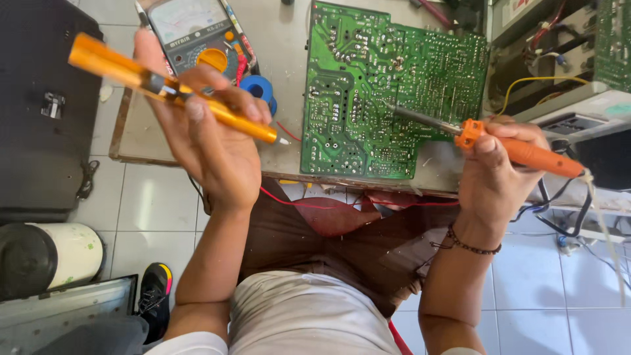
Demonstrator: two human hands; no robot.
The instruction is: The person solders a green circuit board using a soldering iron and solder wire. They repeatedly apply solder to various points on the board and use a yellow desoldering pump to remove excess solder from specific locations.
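My left hand (210, 141) grips a long orange desoldering pump (118, 69), held slantwise with its white tip pointing down and right, just left of the board. My right hand (496, 171) holds an orange-handled soldering iron (526, 152); its metal tip rests on the solder side of a green circuit board (368, 79). The board lies flat on a grey worktop (282, 39). A beaded bracelet is on my right wrist.
An analog multimeter (194, 33) and a blue tape roll (257, 87) lie behind my left hand. Red wires (309, 204) hang under the worktop edge. Open equipment with cables (565, 59) stands right. A black case (46, 112) and a white canister (72, 253) are on the left.
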